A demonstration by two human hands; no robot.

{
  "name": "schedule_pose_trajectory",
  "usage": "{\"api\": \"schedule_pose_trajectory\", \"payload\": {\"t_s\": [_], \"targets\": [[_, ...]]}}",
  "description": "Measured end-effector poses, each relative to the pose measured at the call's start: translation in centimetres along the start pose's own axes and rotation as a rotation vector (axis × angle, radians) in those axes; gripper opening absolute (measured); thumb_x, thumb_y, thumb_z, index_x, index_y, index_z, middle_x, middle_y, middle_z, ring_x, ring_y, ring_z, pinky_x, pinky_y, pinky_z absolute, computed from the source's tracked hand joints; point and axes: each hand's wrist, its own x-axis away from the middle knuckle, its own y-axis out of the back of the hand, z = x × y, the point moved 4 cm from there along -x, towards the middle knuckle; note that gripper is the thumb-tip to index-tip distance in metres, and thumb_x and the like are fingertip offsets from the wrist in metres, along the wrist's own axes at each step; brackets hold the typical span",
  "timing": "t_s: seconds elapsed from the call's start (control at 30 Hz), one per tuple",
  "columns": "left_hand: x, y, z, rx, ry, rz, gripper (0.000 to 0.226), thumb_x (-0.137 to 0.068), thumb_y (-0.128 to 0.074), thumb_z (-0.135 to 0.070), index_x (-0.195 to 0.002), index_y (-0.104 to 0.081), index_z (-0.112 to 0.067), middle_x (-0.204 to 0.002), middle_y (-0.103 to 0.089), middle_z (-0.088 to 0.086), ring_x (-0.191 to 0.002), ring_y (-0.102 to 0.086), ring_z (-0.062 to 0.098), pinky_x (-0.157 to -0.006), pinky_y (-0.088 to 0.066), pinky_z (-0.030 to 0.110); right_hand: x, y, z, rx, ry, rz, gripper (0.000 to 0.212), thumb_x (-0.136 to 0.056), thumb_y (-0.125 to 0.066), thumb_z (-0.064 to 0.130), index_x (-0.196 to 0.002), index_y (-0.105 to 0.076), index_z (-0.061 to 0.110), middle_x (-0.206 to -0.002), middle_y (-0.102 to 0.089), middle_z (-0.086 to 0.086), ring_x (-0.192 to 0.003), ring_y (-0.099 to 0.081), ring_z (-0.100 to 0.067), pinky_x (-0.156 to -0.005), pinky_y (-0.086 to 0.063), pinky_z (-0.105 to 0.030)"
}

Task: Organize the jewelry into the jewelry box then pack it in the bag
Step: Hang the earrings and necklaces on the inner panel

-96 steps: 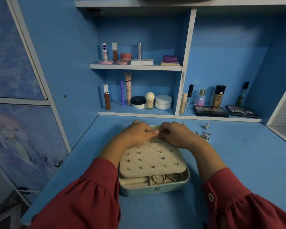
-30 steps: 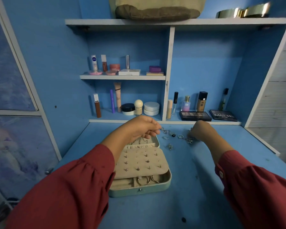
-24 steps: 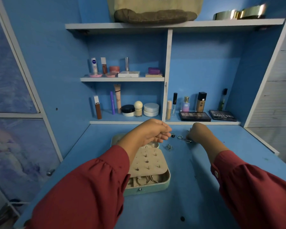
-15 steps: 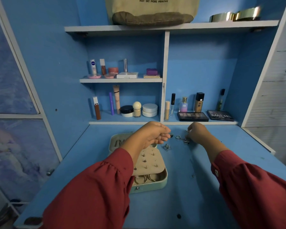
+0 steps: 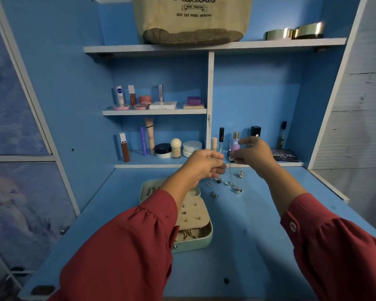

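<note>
Both hands are raised above the blue desk top. The right hand pinches the top of a thin silver chain, which hangs down towards the loose silver rings lying on the desk. The left hand has its fingers curled just beside it and seems to pinch the same chain, though blur hides the contact. Below the left forearm sits the open mint-green jewelry box, its beige stud panel lying across it. The beige canvas bag stands on the top shelf.
</note>
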Motion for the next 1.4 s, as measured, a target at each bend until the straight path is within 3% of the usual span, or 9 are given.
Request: {"api": "schedule_pose_trajectory", "payload": {"t_s": [0.13, 0.23, 0.33, 0.53, 0.7, 0.9, 1.1, 1.27, 1.4], "targets": [[0.0, -0.5, -1.3, 0.018, -0.040, -0.065, 0.011, -0.092, -0.061, -0.006, -0.101, -0.065, 0.000, -0.085, -0.068, 0.015, -0.070, -0.067, 0.018, -0.072, -0.057, 0.027, 1.1, -0.7, 1.3, -0.065, -0.011, 0.043, 0.042, -0.077, -0.075, -0.002, -0.112, -0.052, 0.004, -0.085, -0.067, -0.019, -0.065, -0.069, -0.026, -0.069, -0.061, -0.034], [0.3, -0.5, -1.4, 0.013, -0.031, -0.139, 0.007, -0.090, -0.064, -0.007, -0.085, -0.065, -0.003, -0.079, -0.065, 0.015, -0.061, -0.063, 0.016, -0.060, -0.055, 0.021, 1.7, -1.2, 1.4, -0.054, -0.021, 0.063, 0.040, -0.079, -0.074, 0.001, -0.113, -0.052, 0.003, -0.085, -0.069, -0.022, -0.078, -0.071, -0.034, -0.076, -0.059, -0.041], [0.4, -0.1, -1.2, 0.024, -0.011, -0.193, 0.016, -0.087, -0.069, -0.011, -0.074, -0.061, -0.005, -0.071, -0.063, 0.012, -0.051, -0.058, 0.011, -0.047, -0.050, 0.016, 2.6, -1.7, 1.7, -0.074, -0.020, 0.133, 0.027, -0.086, -0.065, 0.001, -0.110, -0.053, 0.005, -0.078, -0.070, -0.018, -0.069, -0.070, -0.028, -0.068, -0.061, -0.034], [0.9, 0.7, -1.4, 0.061, -0.032, -0.241, 0.015, -0.088, -0.067, -0.010, -0.075, -0.062, -0.004, -0.067, -0.061, 0.010, -0.056, -0.054, 0.015, -0.047, -0.045, 0.015, 3.1, -2.4, 1.5, 0.072, 0.068, 0.155, 0.029, -0.085, -0.059, -0.004, -0.111, -0.058, 0.008, -0.092, -0.068, -0.010, -0.075, -0.063, -0.017, -0.065, -0.052, -0.026], [0.8, 1.8, -2.3, 0.012, -0.042, -0.268, 0.012, -0.090, -0.066, -0.016, -0.083, -0.064, -0.007, -0.074, -0.067, 0.009, -0.059, -0.060, 0.011, -0.056, -0.051, 0.017, 3.9, -3.7, 0.5, 0.156, 0.131, 0.254, 0.015, -0.083, -0.067, 0.001, -0.095, -0.066, 0.011, -0.082, -0.068, -0.003, -0.072, -0.063, -0.010, -0.059, -0.043, -0.014], [1.0, 4.3, -3.6, 0.016, -0.085, -0.341, 0.011, -0.091, -0.064, -0.016, -0.090, -0.065, -0.005, -0.073, -0.067, 0.007, -0.058, -0.059, 0.011, -0.057, -0.051, 0.018, 3.3, -3.9, -0.7, 0.119, 0.120, 0.200, 0.005, -0.083, -0.071, 0.006, -0.081, -0.069, 0.011, -0.076, -0.069, -0.005, -0.068, -0.065, -0.014, -0.084, -0.053, -0.032], [1.1, 7.4, -4.1, 0.052, -0.127, -0.415, 0.015, -0.093, -0.061, -0.015, -0.079, -0.062, -0.012, -0.070, -0.065, 0.007, -0.059, -0.057, 0.013, -0.061, -0.048, 0.022, 3.1, -3.6, -1.6, 0.186, 0.099, 0.201, 0.005, -0.083, -0.071, 0.006, -0.082, -0.070, 0.011, -0.077, -0.070, 0.000, -0.068, -0.065, -0.009, -0.084, -0.053, -0.031], [1.5, 9.2, -4.3, 0.133, -0.158, -0.488, 0.018, -0.097, -0.054, -0.012, -0.080, -0.057, -0.011, -0.069, -0.062, 0.007, -0.043, -0.057, 0.000, -0.047, -0.046, 0.014, 2.9, -3.7, -2.4, 0.240, 0.086, 0.198, 0.010, -0.081, -0.073, 0.005, -0.080, -0.070, 0.014, -0.086, -0.073, -0.008, -0.083, -0.070, -0.022, -0.084, -0.055, -0.034], [1.6, 10.2, -4.0, 0.171, -0.155, -0.550, 0.020, -0.100, -0.049, -0.014, -0.080, -0.052, -0.013, -0.072, -0.061, 0.010, -0.040, -0.056, 0.001, -0.044, -0.043, 0.015, 3.0, -3.6, -2.8, 0.244, 0.076, 0.201, 0.009, -0.081, -0.073, 0.007, -0.077, -0.069, 0.013, -0.081, -0.073, -0.007, -0.068, -0.065, -0.011, -0.074, -0.052, -0.029]]}}
